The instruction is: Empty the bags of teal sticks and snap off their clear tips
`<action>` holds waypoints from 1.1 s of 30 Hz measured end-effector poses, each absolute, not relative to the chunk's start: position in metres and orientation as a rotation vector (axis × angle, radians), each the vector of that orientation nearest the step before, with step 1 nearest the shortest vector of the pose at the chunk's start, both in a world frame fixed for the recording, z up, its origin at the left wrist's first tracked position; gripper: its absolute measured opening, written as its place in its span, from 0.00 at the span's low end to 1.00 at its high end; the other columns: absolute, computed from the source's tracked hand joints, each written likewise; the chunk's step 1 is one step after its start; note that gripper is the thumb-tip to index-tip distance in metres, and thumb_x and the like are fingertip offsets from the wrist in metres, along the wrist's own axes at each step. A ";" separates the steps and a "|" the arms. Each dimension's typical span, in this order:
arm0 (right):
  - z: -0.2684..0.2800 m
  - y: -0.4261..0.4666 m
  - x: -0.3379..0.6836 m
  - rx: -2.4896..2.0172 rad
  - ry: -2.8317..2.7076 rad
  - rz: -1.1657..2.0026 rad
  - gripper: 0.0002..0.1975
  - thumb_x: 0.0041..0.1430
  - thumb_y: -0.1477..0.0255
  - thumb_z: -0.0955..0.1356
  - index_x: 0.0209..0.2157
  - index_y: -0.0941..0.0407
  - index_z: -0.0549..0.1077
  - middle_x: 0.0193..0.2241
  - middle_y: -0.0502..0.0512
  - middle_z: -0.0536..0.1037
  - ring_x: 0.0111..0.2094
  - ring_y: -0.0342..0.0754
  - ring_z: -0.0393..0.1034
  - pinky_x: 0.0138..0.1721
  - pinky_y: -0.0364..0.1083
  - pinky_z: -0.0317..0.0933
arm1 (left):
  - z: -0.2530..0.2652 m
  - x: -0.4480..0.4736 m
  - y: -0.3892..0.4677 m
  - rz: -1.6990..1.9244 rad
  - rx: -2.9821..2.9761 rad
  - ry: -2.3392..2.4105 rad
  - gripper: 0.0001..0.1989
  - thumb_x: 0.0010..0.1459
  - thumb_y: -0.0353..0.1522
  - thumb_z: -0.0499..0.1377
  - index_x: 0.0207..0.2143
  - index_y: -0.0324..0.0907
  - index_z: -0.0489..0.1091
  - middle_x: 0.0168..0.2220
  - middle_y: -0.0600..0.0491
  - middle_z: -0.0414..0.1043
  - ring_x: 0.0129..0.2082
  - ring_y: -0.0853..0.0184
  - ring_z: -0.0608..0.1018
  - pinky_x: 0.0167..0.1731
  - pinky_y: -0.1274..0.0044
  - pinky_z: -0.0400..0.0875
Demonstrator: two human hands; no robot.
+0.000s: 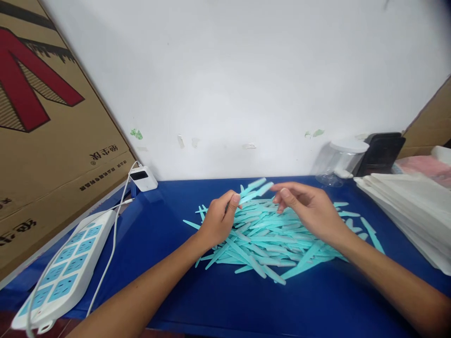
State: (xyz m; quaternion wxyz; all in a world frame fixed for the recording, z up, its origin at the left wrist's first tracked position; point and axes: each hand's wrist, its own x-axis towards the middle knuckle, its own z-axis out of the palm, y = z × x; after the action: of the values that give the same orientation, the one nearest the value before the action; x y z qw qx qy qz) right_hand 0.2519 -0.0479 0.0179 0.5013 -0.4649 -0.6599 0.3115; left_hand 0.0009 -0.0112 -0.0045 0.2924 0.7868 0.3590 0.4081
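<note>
The left hand (219, 218) pinches a couple of slim turquoise plastic knife-shaped sticks (265, 189), raised over a loose heap of the same (268, 234); the right hand (312, 209), half open, looks empty, fingertip right by their tips. I'd want that pinch light, tips fanned apart. Underneath spreads a glossy blue counter (218, 300), against a scuffed white painted wall (229, 84).

Slim turquoise eyebrow razors (264, 252), each with a tapered handle and a paler, wider blade end, lie in a loose, tangled pile on the desk (225, 300), crossing one another at many angles. A few lie at the pile's right edge, one slanting (372, 234). Two held razors (265, 189) rise above the heap from the left hand (220, 218), roughly side by side, blade ends up and rightward.
</note>
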 end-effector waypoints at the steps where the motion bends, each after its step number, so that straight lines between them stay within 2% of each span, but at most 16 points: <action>1: 0.019 -0.050 0.249 -1.115 -1.608 0.820 0.23 0.69 0.51 0.69 0.48 0.55 0.82 0.35 0.57 0.84 0.32 0.48 0.78 0.37 0.47 0.75 | -0.006 0.005 -0.015 1.100 1.940 0.935 0.23 0.77 0.48 0.45 0.31 0.44 0.58 0.24 0.60 0.55 0.23 0.72 0.61 0.27 0.77 0.59; 3: 0.019 -0.055 0.240 -1.079 -1.676 0.934 0.24 0.68 0.49 0.68 0.47 0.55 0.82 0.40 0.59 0.84 0.36 0.49 0.79 0.40 0.49 0.76 | -0.008 0.014 -0.025 1.065 1.726 0.853 0.23 0.76 0.51 0.46 0.32 0.45 0.56 0.25 0.61 0.53 0.21 0.73 0.58 0.23 0.78 0.57; 6: 0.015 -0.066 0.221 -1.012 -1.705 0.958 0.24 0.67 0.47 0.69 0.36 0.55 0.81 0.44 0.59 0.83 0.41 0.51 0.78 0.45 0.49 0.75 | -0.011 0.026 -0.041 0.980 1.709 0.754 0.22 0.76 0.50 0.48 0.36 0.44 0.62 0.24 0.61 0.53 0.21 0.72 0.58 0.23 0.77 0.58; 9: 0.013 -0.073 0.210 -0.993 -1.666 0.885 0.27 0.68 0.47 0.67 0.27 0.55 0.74 0.38 0.58 0.82 0.40 0.51 0.76 0.43 0.48 0.74 | -0.009 0.030 -0.052 0.957 1.806 0.729 0.22 0.77 0.47 0.47 0.37 0.42 0.67 0.23 0.58 0.61 0.23 0.70 0.65 0.28 0.76 0.63; 11: 0.016 -0.074 0.211 -1.020 -1.656 0.857 0.26 0.70 0.48 0.65 0.27 0.54 0.72 0.31 0.55 0.79 0.34 0.50 0.75 0.38 0.47 0.73 | -0.005 0.029 -0.053 0.944 1.905 0.742 0.23 0.78 0.45 0.47 0.35 0.41 0.70 0.27 0.54 0.71 0.29 0.68 0.72 0.34 0.74 0.67; 14: 0.025 -0.074 0.222 -1.079 -1.646 0.744 0.22 0.74 0.51 0.63 0.34 0.53 0.74 0.33 0.53 0.79 0.34 0.49 0.74 0.40 0.48 0.71 | 0.000 0.026 -0.051 1.029 2.109 0.817 0.21 0.77 0.42 0.50 0.34 0.41 0.74 0.32 0.51 0.76 0.35 0.65 0.75 0.42 0.72 0.68; 17: 0.030 -0.071 0.236 -1.129 -1.740 0.634 0.22 0.76 0.54 0.60 0.33 0.53 0.72 0.32 0.53 0.79 0.34 0.47 0.73 0.44 0.48 0.69 | 0.002 0.022 -0.045 1.192 2.192 0.916 0.18 0.75 0.41 0.54 0.35 0.42 0.74 0.31 0.52 0.74 0.33 0.66 0.73 0.40 0.73 0.67; 20: 0.029 -0.067 0.245 -1.165 -1.960 0.593 0.22 0.77 0.56 0.60 0.31 0.53 0.67 0.23 0.49 0.73 0.26 0.45 0.67 0.36 0.46 0.64 | 0.002 0.017 -0.040 1.199 2.088 0.956 0.17 0.77 0.44 0.51 0.42 0.42 0.72 0.29 0.56 0.70 0.28 0.69 0.70 0.33 0.75 0.64; 23: 0.023 -0.062 0.247 -1.150 -2.115 0.489 0.20 0.77 0.58 0.60 0.32 0.53 0.68 0.24 0.49 0.71 0.26 0.44 0.63 0.31 0.45 0.58 | 0.001 0.011 -0.033 1.137 2.123 0.964 0.19 0.77 0.45 0.48 0.47 0.42 0.70 0.24 0.60 0.62 0.23 0.71 0.65 0.27 0.76 0.57; 29: 0.015 -0.059 0.245 -1.078 -2.200 0.536 0.19 0.78 0.60 0.60 0.35 0.54 0.74 0.31 0.54 0.77 0.31 0.46 0.69 0.34 0.46 0.61 | 0.002 0.002 -0.022 1.073 2.363 0.910 0.20 0.77 0.44 0.50 0.33 0.42 0.64 0.22 0.61 0.54 0.22 0.72 0.59 0.26 0.76 0.52; 33: 0.018 -0.061 0.245 -1.109 -2.166 0.695 0.19 0.77 0.59 0.61 0.39 0.54 0.77 0.31 0.52 0.79 0.30 0.45 0.71 0.34 0.45 0.62 | 0.002 0.000 -0.018 1.031 2.441 0.837 0.19 0.76 0.42 0.52 0.31 0.42 0.61 0.22 0.62 0.53 0.21 0.73 0.56 0.26 0.76 0.51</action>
State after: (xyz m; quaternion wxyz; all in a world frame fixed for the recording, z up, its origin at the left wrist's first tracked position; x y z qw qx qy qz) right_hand 0.2449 -0.0605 0.0177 0.3008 -0.4180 -0.8162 0.2619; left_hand 0.0004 -0.0182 0.0017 0.1803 0.8639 0.2963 0.3651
